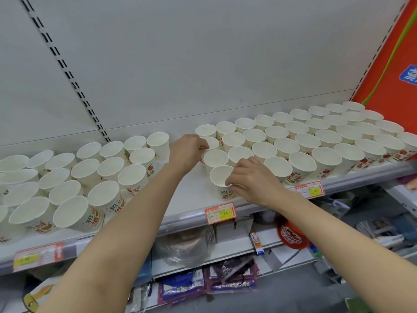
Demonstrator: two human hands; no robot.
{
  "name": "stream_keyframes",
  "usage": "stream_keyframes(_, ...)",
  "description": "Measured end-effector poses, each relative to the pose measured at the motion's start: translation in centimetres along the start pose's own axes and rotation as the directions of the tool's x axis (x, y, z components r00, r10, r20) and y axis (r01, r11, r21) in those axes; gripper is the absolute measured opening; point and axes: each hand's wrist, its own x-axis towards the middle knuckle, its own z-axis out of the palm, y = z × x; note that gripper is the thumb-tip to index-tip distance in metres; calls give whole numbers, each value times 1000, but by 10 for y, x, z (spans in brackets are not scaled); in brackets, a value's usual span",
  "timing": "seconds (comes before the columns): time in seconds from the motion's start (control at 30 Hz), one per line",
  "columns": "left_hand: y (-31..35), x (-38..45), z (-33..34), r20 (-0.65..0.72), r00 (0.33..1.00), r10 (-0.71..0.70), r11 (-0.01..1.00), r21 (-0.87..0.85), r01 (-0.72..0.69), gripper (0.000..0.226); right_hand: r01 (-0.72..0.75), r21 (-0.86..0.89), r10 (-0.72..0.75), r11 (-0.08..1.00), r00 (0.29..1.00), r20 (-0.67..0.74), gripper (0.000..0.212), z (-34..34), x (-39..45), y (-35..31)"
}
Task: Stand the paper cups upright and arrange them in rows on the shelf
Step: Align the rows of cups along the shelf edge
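Note:
Many white paper cups with red and green print stand upright on a white shelf (189, 199). One block of cups (316, 143) fills the right half in rows; another block (74, 177) fills the left. My right hand (250, 180) pinches the rim of the front cup (220, 177) near the shelf's front edge. My left hand (187, 152) grips the rim of a cup (212, 143) in the second row from the back. A bare strip of shelf lies between the two blocks.
Price tags (220, 213) clip to the shelf's front rail. A white back panel with slotted uprights (67, 73) rises behind. An orange panel (392, 64) closes the right end. Lower shelves hold packaged goods (185, 288) and a red round item (292, 233).

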Motion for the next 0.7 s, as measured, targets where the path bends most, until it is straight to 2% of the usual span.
stream_keyframes(0.17,-1,2,0,-13,997,71,995,75,-70,21,18,1,-18,1000,1000,3,6,1,2,-4)
stream_keyframes(0.3,-5,-5,2,11,995,102,994,32,-102,24,6,-1,-6,1000,1000,-5,8,3,-3,-4)
stream_keyframes(0.47,-13,-11,-4,-32,995,91,995,-40,-92,28,-22,56,26,998,997,-75,23,4,-6,-6)
stream_keyframes(0.57,-26,-16,-16,-54,997,47,998,-48,-50,27,-27,84,43,996,982,-187,24,2,-2,-5)
stream_keyframes(0.7,-67,-27,-46,-139,982,-126,992,-4,127,19,-3,38,14,999,952,-307,11,1,29,-8)
